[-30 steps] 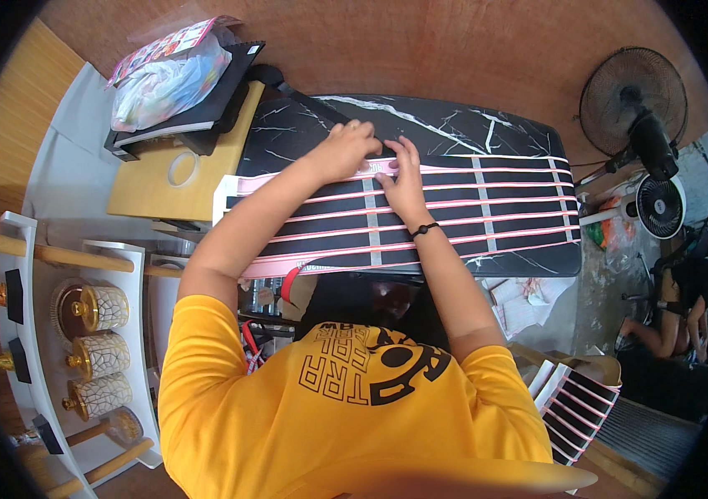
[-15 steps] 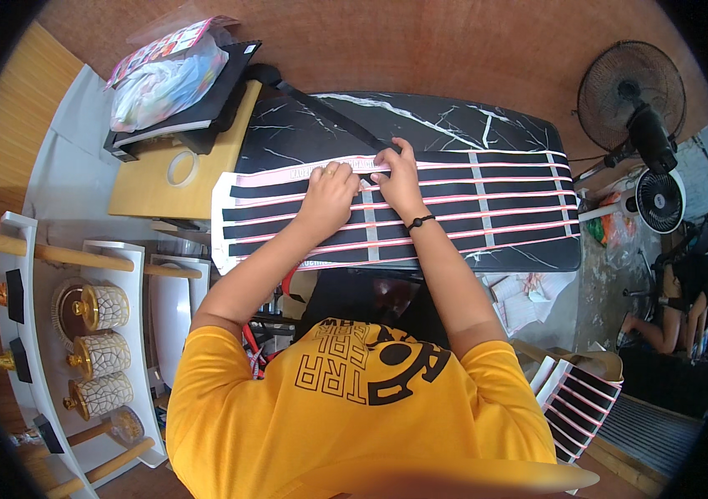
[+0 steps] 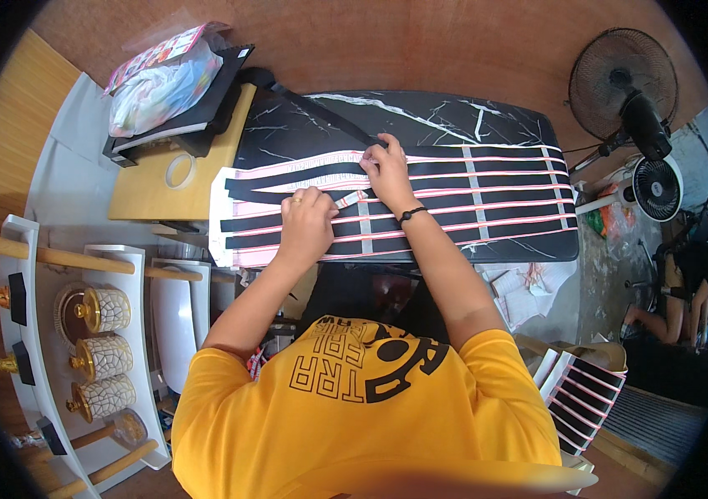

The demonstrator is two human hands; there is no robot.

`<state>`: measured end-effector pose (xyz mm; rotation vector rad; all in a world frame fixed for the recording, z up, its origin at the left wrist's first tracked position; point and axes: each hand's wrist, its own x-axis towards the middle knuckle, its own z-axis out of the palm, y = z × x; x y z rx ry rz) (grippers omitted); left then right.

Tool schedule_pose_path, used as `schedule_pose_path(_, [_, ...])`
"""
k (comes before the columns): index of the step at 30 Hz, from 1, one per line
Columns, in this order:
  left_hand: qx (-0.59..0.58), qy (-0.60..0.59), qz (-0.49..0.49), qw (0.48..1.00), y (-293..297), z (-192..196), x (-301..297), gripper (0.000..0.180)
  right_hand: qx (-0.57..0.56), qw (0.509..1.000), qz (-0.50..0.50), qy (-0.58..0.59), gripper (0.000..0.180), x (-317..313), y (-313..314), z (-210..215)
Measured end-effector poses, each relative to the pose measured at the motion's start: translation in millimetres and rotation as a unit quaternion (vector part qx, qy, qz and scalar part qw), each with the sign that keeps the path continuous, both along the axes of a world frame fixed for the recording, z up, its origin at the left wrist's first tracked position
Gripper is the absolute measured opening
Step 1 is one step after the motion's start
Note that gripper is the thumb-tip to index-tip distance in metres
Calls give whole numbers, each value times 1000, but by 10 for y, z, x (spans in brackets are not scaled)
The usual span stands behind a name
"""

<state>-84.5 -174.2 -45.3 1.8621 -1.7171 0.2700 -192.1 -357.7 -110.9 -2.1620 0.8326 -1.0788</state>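
A long white board [image 3: 219,220] lies across the table, covered by parallel black ribbon strips edged with pink-and-white lines and crossed by grey tape bands. My left hand [image 3: 306,220] rests on its left half with fingers curled. A short pale striped piece [image 3: 351,200] sticks out beside those fingers; its kind is unclear. My right hand [image 3: 387,175] is pinched at the upper strips, where a loose black ribbon [image 3: 329,115] runs in from the far left. Left of that hand, two black strips [image 3: 300,179] bow apart, baring printed white paper between them.
The black marble-patterned table [image 3: 520,125] bears the board. At the left are a wooden surface with a tape roll [image 3: 180,170], a black stand with a plastic bag [image 3: 163,91], and a shelf of gold-lidded jars [image 3: 104,353]. Fans [image 3: 624,79] stand right; another person [image 3: 687,283] is beyond.
My left hand has moved down and slightly left, off the upper strips. My right hand has shifted slightly left. The upper-left strips now bow apart, and the pale striped piece shows more.
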Motion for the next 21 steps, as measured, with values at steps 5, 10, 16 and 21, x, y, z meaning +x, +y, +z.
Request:
schedule_pose_path(5, [-26, 31, 59, 997, -126, -81, 88, 9, -68, 989, 134, -11, 21, -203, -14, 48])
schedule_pose_path(10, [-29, 41, 34, 998, -73, 2, -62, 10, -72, 987, 107, 91, 20, -141, 59, -29])
schedule_pose_path(16, [76, 86, 86, 990, 353, 61, -150, 8, 28, 995, 74, 58, 17, -36, -14, 60])
schedule_pose_path(21, [51, 75, 131, 987, 302, -38, -55, 9, -47, 990, 131, -9, 12, -316, 186, 202])
